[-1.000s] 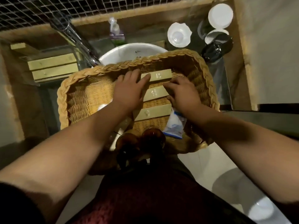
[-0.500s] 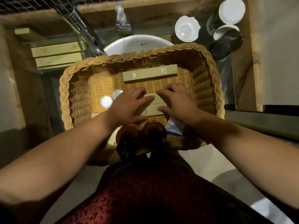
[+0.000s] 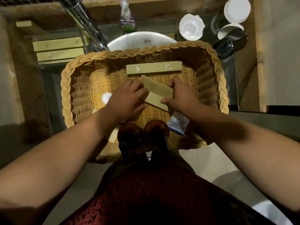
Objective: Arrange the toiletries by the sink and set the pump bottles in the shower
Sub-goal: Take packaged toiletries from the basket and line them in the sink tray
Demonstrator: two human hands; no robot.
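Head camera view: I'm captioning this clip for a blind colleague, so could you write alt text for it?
Two bare hands, left hand and right hand, grip two long flat boxes inside a wicker basket held in front of a white sink. A third box lies flat farther back, and two amber pump bottles stand at the basket's near edge.

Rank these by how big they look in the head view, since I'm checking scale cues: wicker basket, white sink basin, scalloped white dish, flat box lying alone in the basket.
1. wicker basket
2. white sink basin, though the basket hides part of it
3. flat box and scalloped white dish: look alike, not ranked
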